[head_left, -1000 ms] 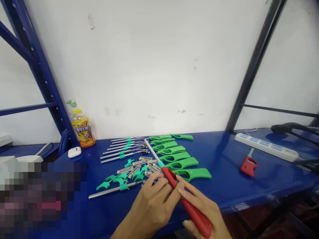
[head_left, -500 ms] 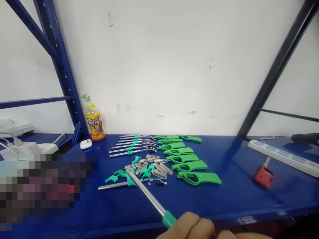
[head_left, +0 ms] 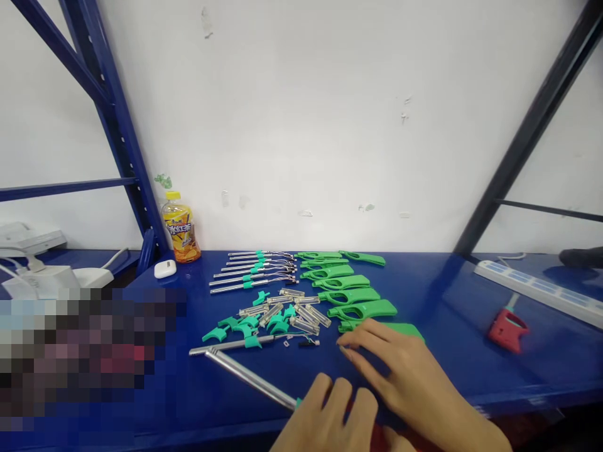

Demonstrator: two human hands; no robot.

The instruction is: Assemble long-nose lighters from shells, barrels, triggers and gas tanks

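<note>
My left hand (head_left: 330, 417) is at the bottom edge, fingers curled round the handle end of a long lighter whose metal tube (head_left: 249, 375) points up and to the left over the blue table (head_left: 447, 295). My right hand (head_left: 405, 370) reaches forward with fingers stretched out flat, the fingertips touching the nearest green handle shell (head_left: 400, 329). Several more green handle shells (head_left: 348, 284) lie in a row behind it. To their left lie metal tubes with teal collars (head_left: 249, 273), clear small tubes (head_left: 301, 314) and teal triggers (head_left: 235, 326).
An orange drink bottle (head_left: 179, 227) and a white case (head_left: 164, 269) stand at the back left by a blue rack post (head_left: 117, 132). A small red lighter part (head_left: 507, 328) and a white power strip (head_left: 532, 284) lie at the right. A black post (head_left: 522, 138) leans there.
My right hand has let go of the lighter and reached out to the nearest green shell. The lighter in my left hand has swung lower and to the left. The camera shifted slightly.
</note>
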